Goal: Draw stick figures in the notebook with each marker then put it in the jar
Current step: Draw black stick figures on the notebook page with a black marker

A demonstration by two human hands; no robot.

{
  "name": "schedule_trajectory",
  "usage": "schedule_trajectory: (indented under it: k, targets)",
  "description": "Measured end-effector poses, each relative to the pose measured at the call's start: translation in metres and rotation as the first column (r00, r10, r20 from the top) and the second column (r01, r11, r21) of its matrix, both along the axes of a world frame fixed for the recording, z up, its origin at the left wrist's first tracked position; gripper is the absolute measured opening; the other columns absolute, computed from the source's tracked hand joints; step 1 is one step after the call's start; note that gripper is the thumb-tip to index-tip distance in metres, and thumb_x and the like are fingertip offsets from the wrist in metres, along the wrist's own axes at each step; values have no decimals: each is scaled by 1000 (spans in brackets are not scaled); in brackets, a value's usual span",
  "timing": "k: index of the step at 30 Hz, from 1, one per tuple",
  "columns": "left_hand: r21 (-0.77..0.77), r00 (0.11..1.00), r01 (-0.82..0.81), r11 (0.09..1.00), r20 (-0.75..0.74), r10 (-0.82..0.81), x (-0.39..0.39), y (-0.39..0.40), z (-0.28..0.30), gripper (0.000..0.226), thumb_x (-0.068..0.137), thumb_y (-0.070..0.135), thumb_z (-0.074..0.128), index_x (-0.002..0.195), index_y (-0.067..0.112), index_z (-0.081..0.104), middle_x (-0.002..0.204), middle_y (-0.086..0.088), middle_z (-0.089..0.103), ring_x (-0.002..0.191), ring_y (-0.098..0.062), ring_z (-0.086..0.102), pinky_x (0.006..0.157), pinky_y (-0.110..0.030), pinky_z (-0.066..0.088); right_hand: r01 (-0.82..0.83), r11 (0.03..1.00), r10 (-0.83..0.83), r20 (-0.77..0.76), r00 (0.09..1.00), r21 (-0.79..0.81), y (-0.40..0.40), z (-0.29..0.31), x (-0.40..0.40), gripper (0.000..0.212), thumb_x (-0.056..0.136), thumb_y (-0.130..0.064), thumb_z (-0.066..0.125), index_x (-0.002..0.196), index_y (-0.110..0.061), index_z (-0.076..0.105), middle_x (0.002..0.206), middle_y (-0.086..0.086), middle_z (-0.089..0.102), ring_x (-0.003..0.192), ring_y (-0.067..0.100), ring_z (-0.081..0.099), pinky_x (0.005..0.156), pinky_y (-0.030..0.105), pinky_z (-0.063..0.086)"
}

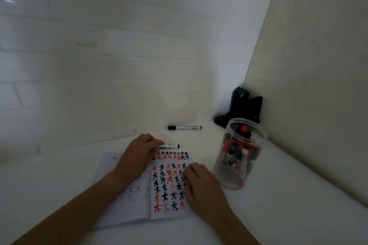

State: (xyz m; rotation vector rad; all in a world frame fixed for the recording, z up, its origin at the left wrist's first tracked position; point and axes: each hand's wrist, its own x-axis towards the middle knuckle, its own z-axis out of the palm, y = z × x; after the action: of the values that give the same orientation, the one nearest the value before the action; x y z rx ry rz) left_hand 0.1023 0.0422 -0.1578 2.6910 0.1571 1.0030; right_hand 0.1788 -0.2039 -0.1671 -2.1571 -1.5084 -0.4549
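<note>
An open notebook lies on the white table, its right page filled with red and black stick figures. My left hand reaches over the top of the notebook, and its fingertips close on the left end of a black-capped marker lying just beyond the page. My right hand rests on the right page with loosely curled fingers and holds nothing. A clear plastic jar stands to the right of the notebook, without a lid, holding several red and black markers. Another black-capped marker lies farther back.
A dark black object stands in the corner behind the jar. A white tiled wall runs along the back and a plain wall closes the right side.
</note>
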Motion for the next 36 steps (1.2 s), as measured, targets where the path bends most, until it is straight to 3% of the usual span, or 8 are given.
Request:
schedule_trajectory:
  k: [5,9,12,16,19,23,30,36]
  targets:
    - [-156,988,123,980,-71,-135,-24,-45,0,33,101,43,45,126,27,58,107,9,64,96,-4,58,85,-26,51,55,995,-63,81,995,87,-3,5,-4,28,91,-23,65,117,-12,65,123,6,64,110,20,60,89,32,54]
    - [-319,954,252,914,-76,-290,-44,-77,3,28,99,36,52,127,35,52,103,22,66,91,9,63,80,-10,49,-26,999,13,275,961,44,-1,6,-12,26,93,-26,60,113,-13,71,101,0,70,90,18,67,79,30,56]
    - [-194,980,192,962,-22,-200,-53,-82,4,31,101,46,42,123,30,58,106,16,65,96,5,57,85,-14,45,28,998,-50,359,932,64,-3,6,-16,24,92,-23,52,102,-17,73,85,-4,66,74,17,63,70,27,46]
    - [-64,991,124,990,-40,-127,-54,-82,7,31,105,40,37,105,23,62,96,11,60,88,-5,51,80,-26,43,127,983,-163,306,938,132,-11,12,-18,25,96,-27,50,99,-16,72,93,1,68,83,21,65,76,35,55]
    - [-91,970,213,973,-100,-222,-55,-89,8,45,105,48,25,102,19,60,91,6,60,82,-10,54,76,-30,45,28,995,-53,288,956,92,-9,10,-23,22,96,-26,55,106,-14,70,101,2,68,90,20,63,79,35,55]
    - [-79,969,220,972,-100,-228,-59,-93,7,54,104,50,17,97,16,59,82,3,60,72,-13,54,71,-32,46,-65,995,46,257,965,69,-2,5,-24,15,90,-23,75,100,-14,71,88,-2,69,74,14,66,60,26,56]
    - [185,963,271,945,-43,-267,-60,-93,8,25,104,30,34,104,23,58,78,2,63,65,-10,56,63,-22,46,-9,997,-15,321,947,72,-7,9,-26,35,97,-41,47,99,-20,74,75,-7,70,55,9,63,44,19,45]
    - [94,986,168,981,3,-169,-56,-87,2,41,107,37,24,91,20,58,81,5,57,69,-11,52,67,-31,46,35,997,-51,263,963,67,-17,16,-29,36,102,-46,44,87,-23,67,58,-6,59,42,12,53,36,22,38]
